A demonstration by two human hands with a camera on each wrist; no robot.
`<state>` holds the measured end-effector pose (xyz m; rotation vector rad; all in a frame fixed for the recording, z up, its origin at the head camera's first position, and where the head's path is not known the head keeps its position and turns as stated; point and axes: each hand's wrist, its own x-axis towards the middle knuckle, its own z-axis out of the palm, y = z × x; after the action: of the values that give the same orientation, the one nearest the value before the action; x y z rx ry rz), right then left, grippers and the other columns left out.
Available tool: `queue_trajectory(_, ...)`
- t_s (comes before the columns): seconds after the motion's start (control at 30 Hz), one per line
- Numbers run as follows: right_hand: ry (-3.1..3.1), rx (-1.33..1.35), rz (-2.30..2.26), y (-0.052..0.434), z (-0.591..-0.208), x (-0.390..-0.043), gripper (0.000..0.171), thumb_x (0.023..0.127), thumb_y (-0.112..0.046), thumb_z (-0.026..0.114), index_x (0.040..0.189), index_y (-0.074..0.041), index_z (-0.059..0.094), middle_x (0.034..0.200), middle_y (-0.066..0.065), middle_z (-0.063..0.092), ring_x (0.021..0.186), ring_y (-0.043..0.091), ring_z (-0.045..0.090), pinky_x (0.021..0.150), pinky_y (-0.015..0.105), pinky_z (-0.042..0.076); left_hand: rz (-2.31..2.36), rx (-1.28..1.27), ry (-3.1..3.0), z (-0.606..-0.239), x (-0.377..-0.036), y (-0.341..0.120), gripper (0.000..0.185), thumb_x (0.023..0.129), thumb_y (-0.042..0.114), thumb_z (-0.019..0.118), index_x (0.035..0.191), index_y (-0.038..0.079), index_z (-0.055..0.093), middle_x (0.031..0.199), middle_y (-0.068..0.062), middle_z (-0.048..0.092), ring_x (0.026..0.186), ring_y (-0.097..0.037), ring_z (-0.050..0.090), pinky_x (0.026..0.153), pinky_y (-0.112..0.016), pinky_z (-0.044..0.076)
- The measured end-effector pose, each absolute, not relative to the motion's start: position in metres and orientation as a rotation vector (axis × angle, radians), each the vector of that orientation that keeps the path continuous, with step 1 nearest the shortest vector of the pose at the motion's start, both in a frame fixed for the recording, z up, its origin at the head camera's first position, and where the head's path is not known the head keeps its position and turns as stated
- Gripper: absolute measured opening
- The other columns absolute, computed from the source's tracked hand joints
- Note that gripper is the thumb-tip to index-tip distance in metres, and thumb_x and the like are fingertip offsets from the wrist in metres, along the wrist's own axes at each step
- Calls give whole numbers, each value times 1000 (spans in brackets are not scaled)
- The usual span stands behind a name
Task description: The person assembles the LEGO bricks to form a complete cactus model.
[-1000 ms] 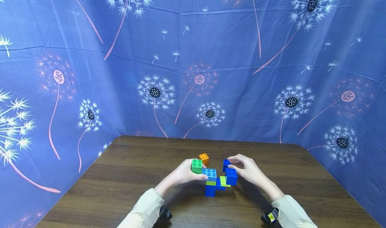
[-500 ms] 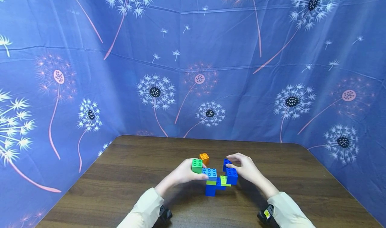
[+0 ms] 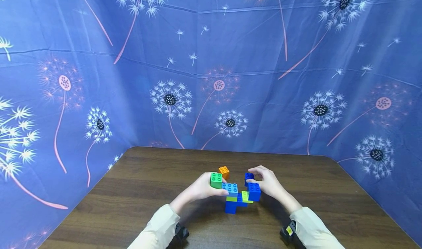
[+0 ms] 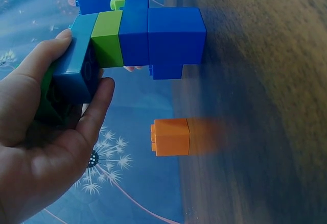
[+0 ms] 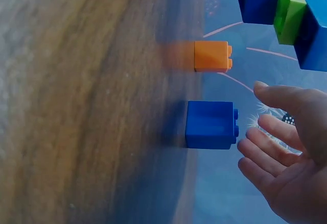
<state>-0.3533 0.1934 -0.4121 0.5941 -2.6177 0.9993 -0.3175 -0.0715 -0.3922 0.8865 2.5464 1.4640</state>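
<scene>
My left hand (image 3: 200, 188) grips a joined build of toy bricks by its light blue brick (image 3: 229, 188), thumb in front and fingers behind. A green brick (image 3: 215, 180) juts out on the palm side. Below the light blue one sit a yellow-green brick (image 4: 108, 39) and dark blue bricks (image 4: 176, 35). At the build's right end, a dark blue brick (image 3: 254, 192) stands on a lime piece (image 3: 245, 196). My right hand (image 5: 286, 163) holds nothing; its loosely bent fingers hover close over a loose blue brick (image 5: 210, 125) standing studs-up on the table.
An orange brick (image 3: 224, 172) stands on the brown wooden table (image 3: 158, 168) behind the build. Around the table's far side and flanks hangs a blue dandelion-print cloth (image 3: 211, 51).
My right wrist has swung slightly left, with the fingers staying by the loose blue brick. The left hand keeps the build in nearly the same spot.
</scene>
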Motion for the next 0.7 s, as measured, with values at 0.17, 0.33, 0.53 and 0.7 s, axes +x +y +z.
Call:
queue_trajectory(0.17, -2630, 560, 971, 194, -414, -358, 37, 81, -19, 73, 111, 2, 64, 105, 14, 64, 101, 33, 61, 89, 47, 49, 1457, 898, 2551, -392, -318, -72, 31, 79, 24, 76, 99, 4, 66, 79, -2, 66, 66, -8, 56, 61, -22, 47)
queue_trajectory(0.33, -2632, 556, 960, 196, -415, -363, 38, 80, -18, 73, 111, 2, 64, 105, 15, 64, 101, 33, 61, 89, 47, 49, 1454, 910, 2553, -391, -318, -71, 30, 79, 24, 76, 100, 4, 66, 79, -1, 65, 66, -7, 55, 61, -21, 47)
queue_trajectory(0.53, -2678, 538, 940, 197, -419, -368, 43, 79, -19, 74, 115, 2, 62, 112, 18, 63, 104, 37, 60, 88, 48, 49, 1476, 922, 2537, -390, -318, -71, 29, 79, 23, 76, 99, 5, 66, 80, -1, 66, 66, -7, 56, 62, -21, 48)
queue_trajectory(0.7, -2727, 556, 968, 197, -424, -369, 48, 80, -18, 74, 119, 4, 60, 117, 23, 61, 106, 39, 60, 88, 48, 49, 1493, 910, 2521, -393, -318, -72, 29, 78, 23, 76, 99, 5, 66, 81, -1, 66, 66, -8, 57, 62, -22, 50)
